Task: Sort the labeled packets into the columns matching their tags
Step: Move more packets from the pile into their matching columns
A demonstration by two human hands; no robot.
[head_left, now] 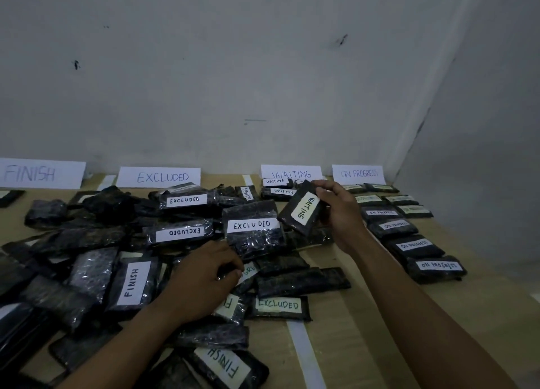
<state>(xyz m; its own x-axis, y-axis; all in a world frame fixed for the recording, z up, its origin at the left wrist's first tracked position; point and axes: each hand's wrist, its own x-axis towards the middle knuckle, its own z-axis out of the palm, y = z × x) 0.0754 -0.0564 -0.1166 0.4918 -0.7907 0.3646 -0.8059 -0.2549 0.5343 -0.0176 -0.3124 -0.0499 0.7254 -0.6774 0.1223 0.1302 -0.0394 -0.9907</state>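
So the right hand has the packet tagged WAITING pinched along its right edge, thumb at the near end and fingers curled over the far corner. The packet is up off the table, label facing the camera. Its long axis is tilted, with the near end pointing down-left and the far end leaning toward the WAITING sign.

What matters for the next move is that the two WAITING packets already down sit just past the held one and a bit to its left, right under that sign. That makes it a short push forward and slightly left, probably with a bit of wrist twist so it lands square with the others. The right hand is clearly the closer one. Its forearm runs in from the lower right, next to the ON PROGRESS column.

The left hand is down on the unsorted pile, palm down, fingers curled onto the edge of a packet whose tag is half hidden. Can't tell if it has a proper grip on it or is just resting there.
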